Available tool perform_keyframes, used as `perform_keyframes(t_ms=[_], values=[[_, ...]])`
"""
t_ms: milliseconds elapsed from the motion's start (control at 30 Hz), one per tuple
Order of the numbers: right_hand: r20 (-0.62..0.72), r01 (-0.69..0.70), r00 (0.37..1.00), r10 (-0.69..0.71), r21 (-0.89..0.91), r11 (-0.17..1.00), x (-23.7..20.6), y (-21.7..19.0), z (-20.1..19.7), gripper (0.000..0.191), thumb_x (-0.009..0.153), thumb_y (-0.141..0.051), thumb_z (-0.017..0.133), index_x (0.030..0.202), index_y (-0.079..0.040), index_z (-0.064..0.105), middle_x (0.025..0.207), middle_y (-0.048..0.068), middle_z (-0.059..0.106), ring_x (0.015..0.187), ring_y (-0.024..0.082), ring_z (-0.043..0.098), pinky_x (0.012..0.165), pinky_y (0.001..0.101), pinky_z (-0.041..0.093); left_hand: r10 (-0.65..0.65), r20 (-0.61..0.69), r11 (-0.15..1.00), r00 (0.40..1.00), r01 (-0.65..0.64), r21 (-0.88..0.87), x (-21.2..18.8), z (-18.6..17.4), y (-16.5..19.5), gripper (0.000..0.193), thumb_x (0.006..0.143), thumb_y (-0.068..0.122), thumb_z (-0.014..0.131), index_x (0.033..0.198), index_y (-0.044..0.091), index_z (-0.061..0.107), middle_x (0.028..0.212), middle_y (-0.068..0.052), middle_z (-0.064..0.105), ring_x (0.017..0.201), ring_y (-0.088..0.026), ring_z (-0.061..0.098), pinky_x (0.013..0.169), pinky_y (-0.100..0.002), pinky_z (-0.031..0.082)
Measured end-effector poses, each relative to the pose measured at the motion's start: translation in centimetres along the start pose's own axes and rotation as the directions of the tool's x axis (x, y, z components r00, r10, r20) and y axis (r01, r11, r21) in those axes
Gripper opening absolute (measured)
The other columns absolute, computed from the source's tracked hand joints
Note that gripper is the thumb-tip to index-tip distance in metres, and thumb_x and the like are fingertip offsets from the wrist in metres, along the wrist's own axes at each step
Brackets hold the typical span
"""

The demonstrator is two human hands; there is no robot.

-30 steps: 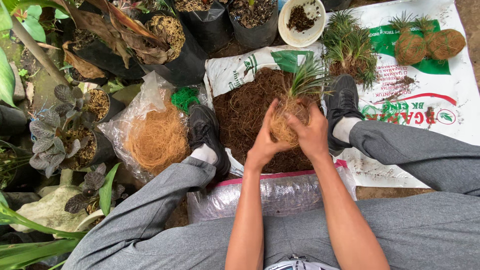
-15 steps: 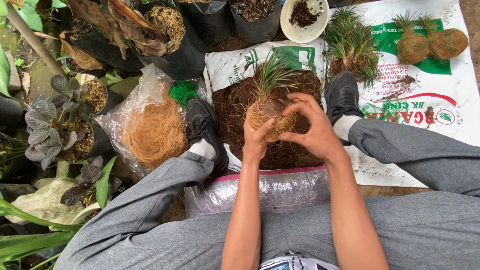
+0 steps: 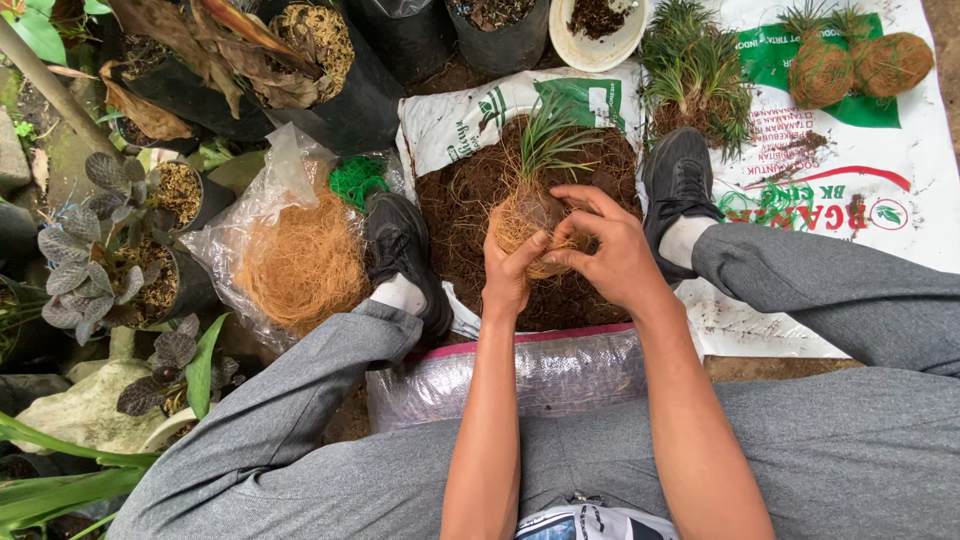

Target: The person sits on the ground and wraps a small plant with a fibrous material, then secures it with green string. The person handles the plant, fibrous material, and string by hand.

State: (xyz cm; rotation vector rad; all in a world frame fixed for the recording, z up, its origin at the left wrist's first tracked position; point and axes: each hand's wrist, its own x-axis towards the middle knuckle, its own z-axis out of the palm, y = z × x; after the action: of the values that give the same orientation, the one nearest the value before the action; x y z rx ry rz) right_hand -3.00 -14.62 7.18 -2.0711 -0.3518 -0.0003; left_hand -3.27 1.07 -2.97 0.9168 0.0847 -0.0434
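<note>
Left hand (image 3: 508, 275), right hand (image 3: 605, 245) both clasp fibre-wrapped grass ball (image 3: 530, 215) over soil heap (image 3: 470, 190).

fibre ball (image 3: 530, 222) over soil heap (image 3: 480, 190), fibre bag (image 3: 300, 262) left

Grey trousers (image 3: 820, 420), black lace-up shoes (image 3: 678, 178) w/ white socks (image 3: 398, 294), arms bare, no sleeves.

To my left I see a clear plastic bag (image 3: 262, 215) spilling orange coconut fibre (image 3: 303, 265), with a green tangle of string (image 3: 357, 181) just beside it. Dark-leaved potted plants (image 3: 95, 235) stand further left. Ahead sit black grow bags (image 3: 345, 70) and a white bowl (image 3: 598, 45) of soil. On the printed white sack (image 3: 880, 230) at far right I make out two fibre-wrapped balls (image 3: 860, 65) and loose grassy clumps (image 3: 695, 80).
</note>
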Motion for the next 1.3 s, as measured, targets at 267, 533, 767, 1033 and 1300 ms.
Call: perform_keyframes(t_ms=[267, 533, 767, 1033, 1300], values=[[-0.02, 0.045, 0.999, -0.045, -0.002, 0.999, -0.2, 0.5, 0.2, 0.02, 0.086, -0.005, 0.078, 0.092, 0.003, 0.06, 0.14, 0.009, 0.063, 0.106, 0.028, 0.068, 0.087, 0.0386, 0.053, 0.026, 0.046, 1.0, 0.999, -0.026, -0.001, 0.2, -1.6, -1.2, 0.092, 0.08, 0.031, 0.09, 0.15, 0.0, 0.04, 0.129, -0.012, 0.063, 0.118, -0.022, 0.064, 0.102, -0.037, 0.054], [-0.108, -0.119, 0.987, 0.119, 0.005, 0.993, -0.1, 0.3, 1.7, 0.029, 0.086, -0.011, 0.078, 0.11, -0.002, 0.065, 0.127, 0.005, 0.068, 0.099, 0.024, 0.072, 0.083, 0.0348, 0.055, -0.02, -0.041, 1.0, 0.999, 0.02, 0.003, 0.1, -1.6, -2.2, 0.079, 0.087, 0.027, 0.084, 0.147, -0.003, 0.042, 0.123, -0.015, 0.064, 0.114, -0.025, 0.063, 0.102, -0.039, 0.053], [0.186, -0.297, 0.921, 0.341, -0.231, 0.927, -0.3, 2.8, -0.3, 0.102, 0.065, -0.031, 0.098, 0.145, -0.004, 0.04, 0.148, 0.021, 0.046, 0.138, 0.035, 0.043, 0.113, 0.044, 0.036, -0.006, -0.194, 0.979, 0.981, -0.033, -0.199, 0.5, -2.1, -1.5, 0.071, 0.088, 0.033, 0.079, 0.143, 0.003, 0.044, 0.129, -0.016, 0.06, 0.121, -0.032, 0.062, 0.104, -0.052, 0.055], [0.15, -0.196, 0.972, 0.183, 0.08, 0.977, -0.8, 4.7, 4.0, 0.112, 0.073, -0.019, 0.087, 0.162, -0.008, 0.02, 0.152, 0.017, 0.055, 0.142, 0.028, 0.052, 0.114, 0.0405, 0.044, -0.025, -0.011, 0.995, 1.0, 0.023, -0.094, 0.4, -0.2, 0.4, 0.072, 0.088, 0.024, 0.081, 0.146, 0.005, 0.042, 0.131, -0.017, 0.059, 0.121, -0.026, 0.062, 0.107, -0.046, 0.055], [0.027, -0.028, 0.999, 0.025, 0.095, 0.995, -1.1, 4.1, 4.5, 0.121, 0.06, -0.027, 0.099, 0.154, -0.002, 0.026, 0.148, 0.023, 0.052, 0.138, 0.037, 0.052, 0.113, 0.043, 0.042, -0.057, -0.073, 0.994, 0.996, 0.05, -0.094, 0.3, 1.8, 3.2, 0.051, 0.096, 0.021, 0.07, 0.133, -0.009, 0.053, 0.111, -0.018, 0.068, 0.094, -0.024, 0.072, 0.082, -0.037, 0.062]])
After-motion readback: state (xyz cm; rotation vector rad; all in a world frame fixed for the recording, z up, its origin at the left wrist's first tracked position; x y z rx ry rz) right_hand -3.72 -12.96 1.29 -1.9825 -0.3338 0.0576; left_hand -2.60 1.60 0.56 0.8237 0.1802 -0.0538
